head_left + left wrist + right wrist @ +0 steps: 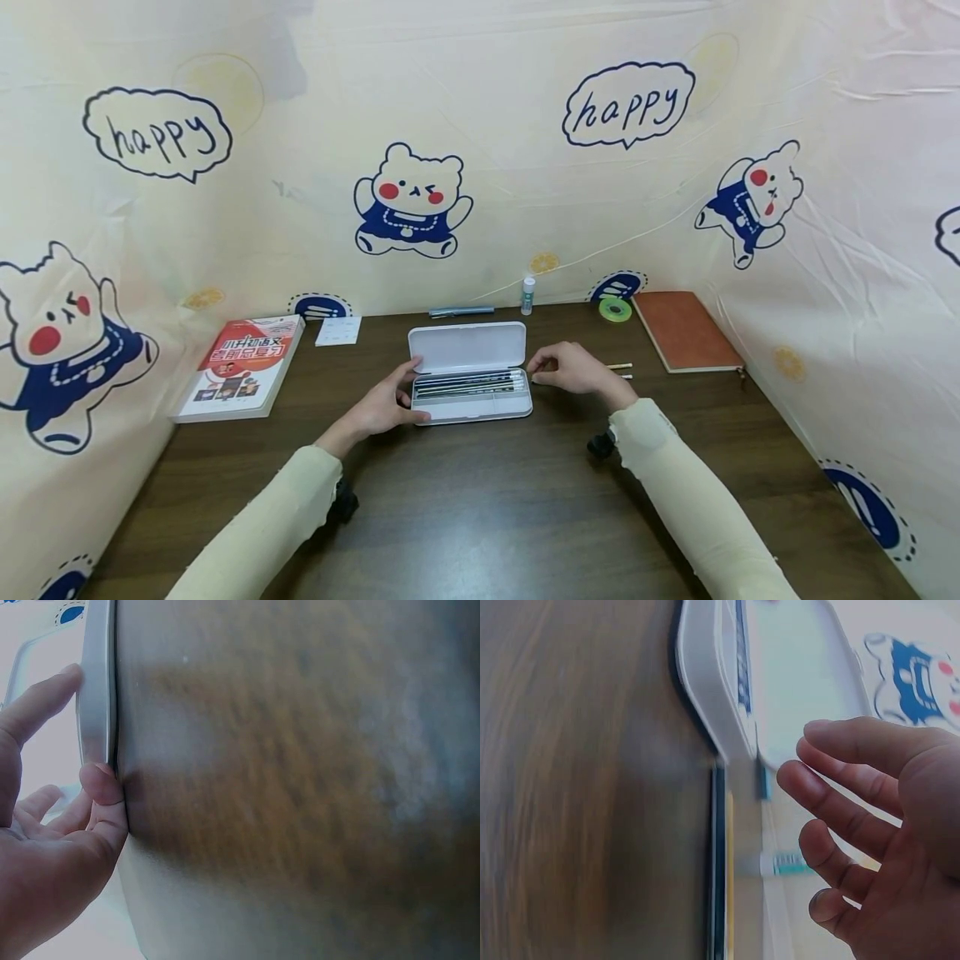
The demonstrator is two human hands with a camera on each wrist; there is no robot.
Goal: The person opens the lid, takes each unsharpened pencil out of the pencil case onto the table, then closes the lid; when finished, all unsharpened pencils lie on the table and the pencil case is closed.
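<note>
A white pencil case (472, 408) lies on the table with its lid (468, 346) raised at the back. Several dark pencils (468, 383) fill its rear compartment. My left hand (382, 404) holds the case's left end, thumb at the front corner and fingers towards the hinge. Just past the right end is my right hand (570, 367), its fingers (847, 810) bent loosely with nothing between them in the right wrist view. Below that hand, a dark pencil (718, 877) and a yellowish one lie on the table; their ends show beyond the wrist in the head view.
Left on the table (450, 517) lies a thick book (243, 367) with a white card (339, 331) near it. At the back are a blue pen (461, 312), a glue stick (528, 296) and green tape (615, 310). A brown notebook (688, 332) lies at right.
</note>
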